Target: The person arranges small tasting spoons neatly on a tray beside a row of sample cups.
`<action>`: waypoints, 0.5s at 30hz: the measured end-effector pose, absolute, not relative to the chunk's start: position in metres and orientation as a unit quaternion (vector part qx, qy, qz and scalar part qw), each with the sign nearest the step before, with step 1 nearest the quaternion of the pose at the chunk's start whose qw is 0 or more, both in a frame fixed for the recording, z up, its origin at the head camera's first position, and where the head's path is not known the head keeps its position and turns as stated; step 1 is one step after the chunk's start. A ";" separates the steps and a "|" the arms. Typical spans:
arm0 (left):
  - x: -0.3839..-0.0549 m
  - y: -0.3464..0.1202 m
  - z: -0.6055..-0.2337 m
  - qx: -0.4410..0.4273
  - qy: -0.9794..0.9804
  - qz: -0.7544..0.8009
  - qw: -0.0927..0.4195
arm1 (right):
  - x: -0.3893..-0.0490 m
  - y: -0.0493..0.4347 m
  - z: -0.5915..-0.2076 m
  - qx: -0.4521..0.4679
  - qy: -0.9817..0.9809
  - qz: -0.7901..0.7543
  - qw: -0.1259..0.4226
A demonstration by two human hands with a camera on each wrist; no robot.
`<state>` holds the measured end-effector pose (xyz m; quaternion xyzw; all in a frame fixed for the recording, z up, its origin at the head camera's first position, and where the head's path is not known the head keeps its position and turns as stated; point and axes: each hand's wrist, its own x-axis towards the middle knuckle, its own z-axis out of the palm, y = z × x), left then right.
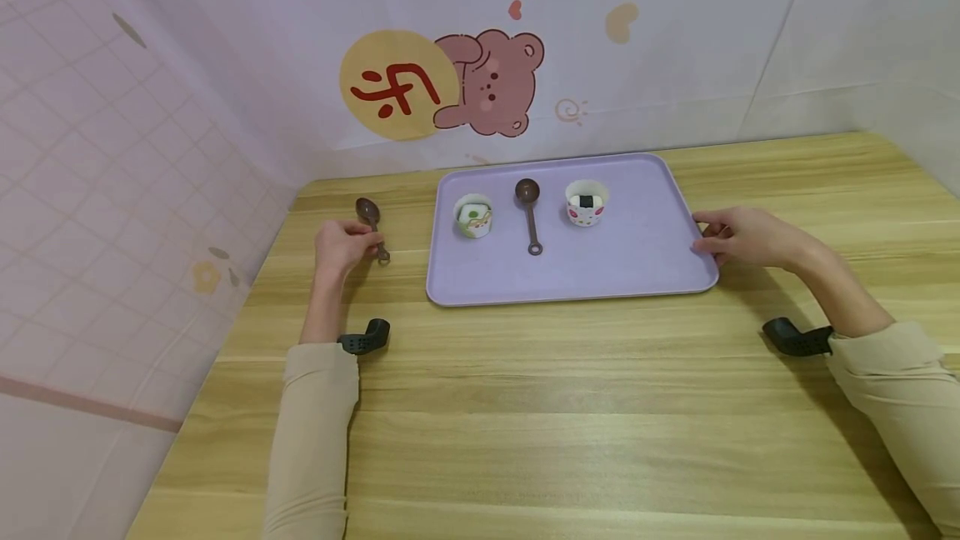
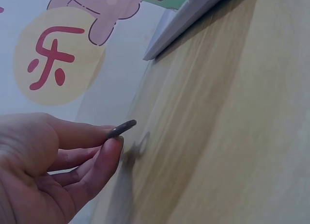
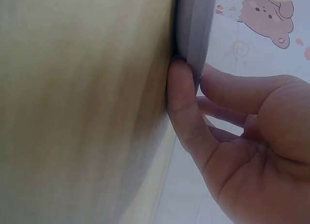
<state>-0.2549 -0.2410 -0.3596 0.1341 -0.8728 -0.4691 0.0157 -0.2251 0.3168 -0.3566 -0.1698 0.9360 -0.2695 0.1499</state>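
At the table's left side my left hand [image 1: 343,245] pinches a dark brown spoon [image 1: 367,210] by its handle, between thumb and fingers. In the left wrist view the ringed handle end [image 2: 123,127] sticks out past the fingertips, just above the wood. My right hand [image 1: 738,236] grips the right rim of a lilac tray [image 1: 630,269], with thumb and a fingertip at its edge in the right wrist view. On the tray lies a second brown spoon [image 1: 527,190], between a green-and-white patterned cup [image 1: 476,228] and a pink-patterned cup [image 1: 585,215]. Each cup holds a small white piece.
The light wooden table [image 1: 525,407] stretches toward me in front of the tray. Behind it hangs a printed white sheet [image 1: 660,82] with a bear on it. A pale grid-patterned sheet [image 1: 127,157] stands along the left edge. Both wrists wear black camera mounts.
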 end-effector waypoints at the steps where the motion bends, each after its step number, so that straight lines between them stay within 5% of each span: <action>1: -0.255 -0.240 -0.359 0.134 -0.872 -0.470 0.019 | -0.225 0.317 -0.357 -0.170 0.936 -0.268 0.149; 15: -0.253 -0.234 -0.348 0.132 -0.854 -0.503 0.030 | -0.224 0.316 -0.355 -0.173 0.933 -0.279 0.150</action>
